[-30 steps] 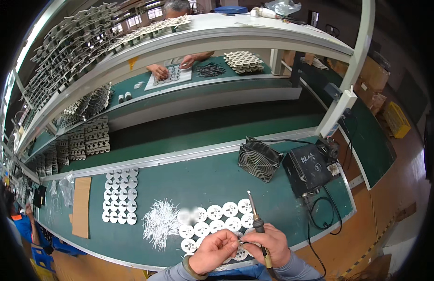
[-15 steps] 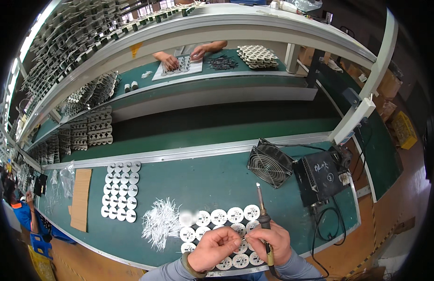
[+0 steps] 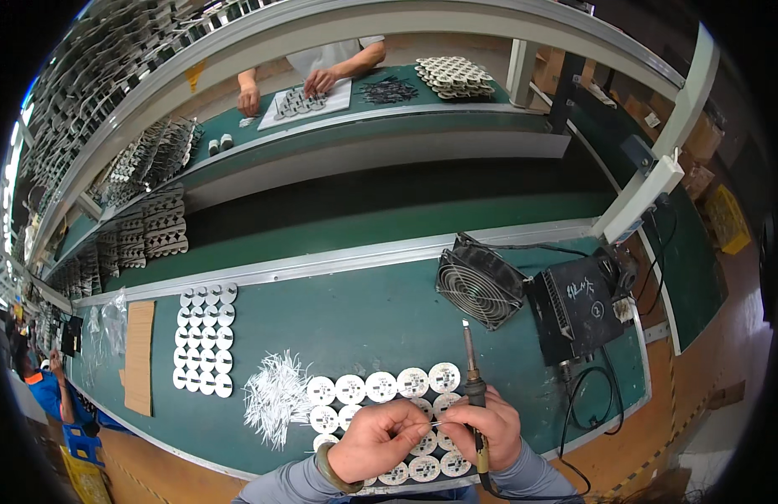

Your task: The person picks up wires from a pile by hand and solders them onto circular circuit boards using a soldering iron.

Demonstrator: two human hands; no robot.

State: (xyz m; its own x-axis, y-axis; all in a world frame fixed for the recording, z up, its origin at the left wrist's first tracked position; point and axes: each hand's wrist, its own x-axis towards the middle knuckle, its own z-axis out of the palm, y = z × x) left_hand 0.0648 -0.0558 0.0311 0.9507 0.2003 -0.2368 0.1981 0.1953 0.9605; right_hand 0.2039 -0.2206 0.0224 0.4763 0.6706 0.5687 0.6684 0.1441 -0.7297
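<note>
My left hand [image 3: 374, 447] is closed in a pinch over the rows of round white circuit boards [image 3: 381, 387] at the table's front. Between its fingertips and those of my right hand [image 3: 496, 430] runs a short thin white wire [image 3: 435, 422]. My right hand also grips a soldering iron [image 3: 475, 388], its tip pointing up and away from me. Both hands hide part of the boards beneath. Left of the boards lies a loose heap of white wires [image 3: 274, 396].
A black fan [image 3: 480, 286] and a black soldering station [image 3: 578, 311] stand at right, cables trailing. Farther left are round silver discs [image 3: 206, 338] in rows and a cardboard strip [image 3: 139, 357]. Across the metal frame, a person's hands [image 3: 320, 81] work over a white board.
The view has shifted slightly, so the table's things sit a little farther left. My hands still pinch together at the wire. Across the frame, the person's hands have moved apart.
</note>
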